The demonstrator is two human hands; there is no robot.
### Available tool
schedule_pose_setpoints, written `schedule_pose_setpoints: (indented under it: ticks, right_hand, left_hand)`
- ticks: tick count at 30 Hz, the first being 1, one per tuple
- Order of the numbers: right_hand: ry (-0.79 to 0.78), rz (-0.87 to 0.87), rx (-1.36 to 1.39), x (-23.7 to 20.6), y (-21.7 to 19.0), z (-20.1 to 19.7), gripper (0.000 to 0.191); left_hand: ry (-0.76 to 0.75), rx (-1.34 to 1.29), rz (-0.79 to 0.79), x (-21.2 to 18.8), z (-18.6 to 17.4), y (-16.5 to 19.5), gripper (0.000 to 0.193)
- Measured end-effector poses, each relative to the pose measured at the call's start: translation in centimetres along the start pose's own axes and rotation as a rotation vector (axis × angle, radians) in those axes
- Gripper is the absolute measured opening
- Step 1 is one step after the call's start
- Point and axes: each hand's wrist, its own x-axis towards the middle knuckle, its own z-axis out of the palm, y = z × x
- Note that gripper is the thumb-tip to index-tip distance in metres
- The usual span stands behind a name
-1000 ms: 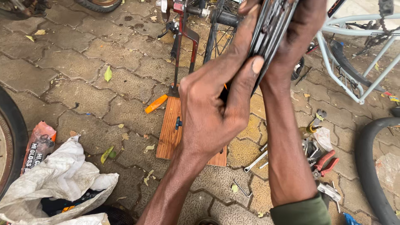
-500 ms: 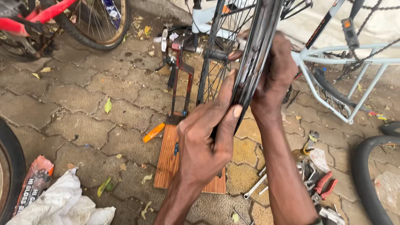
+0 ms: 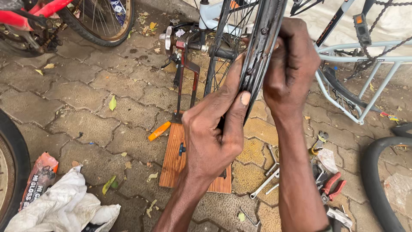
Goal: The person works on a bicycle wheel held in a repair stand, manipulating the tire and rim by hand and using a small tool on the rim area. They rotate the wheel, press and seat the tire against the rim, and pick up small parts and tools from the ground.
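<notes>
A black bicycle wheel rim with spokes stands upright in a red truing stand fixed to a wooden base board. My left hand grips the rim's lower edge from the left, thumb pressed on its face. My right hand wraps around the rim from the right side, fingers curled over it. The wheel's hub and axle sit between the stand's arms.
An orange tyre lever lies left of the board. Spanners and red-handled pliers lie at right. A pale blue bicycle frame stands right, a red bicycle top left, tyres at both edges, a white cloth bottom left.
The view has pulled back and tilted up, showing more of the stand and bicycles. Both hands keep hold of the rim; my left hand sits slightly lower on it.
</notes>
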Motion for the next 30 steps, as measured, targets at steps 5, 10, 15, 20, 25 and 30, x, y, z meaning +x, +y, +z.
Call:
schedule_pose_setpoints:
  ticks: [5, 10, 15, 20, 25, 30]
  right_hand:
    - [-0.05, -0.063, 0.085, -0.6, -0.3, 0.6, 0.042]
    - [-0.165, -0.047, 0.107, -0.1, 0.1, 0.1, 0.042]
    - [-0.213, 0.141, 0.257, -1.3, 1.1, -1.1, 0.036]
    - [0.0, 0.1, 0.36, -3.5, 1.9, 0.1, 0.016]
    - [0.223, 0.043, 0.282, -5.3, 0.1, 2.2, 0.039]
    - [0.046, 0.192, 0.152, -4.7, 0.7, 2.0, 0.036]
  left_hand:
    - [0.003, -0.019, 0.008, -1.1, -0.2, -0.8, 0.038]
    - [-0.044, 0.017, 0.001, -2.5, -1.0, -0.5, 0.04]
    - [-0.024, -0.017, 0.059, -3.1, -1.2, -1.0, 0.038]
    - [-0.054, 0.037, 0.01, -2.4, -0.9, -0.8, 0.042]
    - [-0.008, -0.008, 0.072, -1.0, -0.5, -1.0, 0.042]
    - [-0.011, 0.009, 0.088, -0.7, 0.0, -1.3, 0.031]
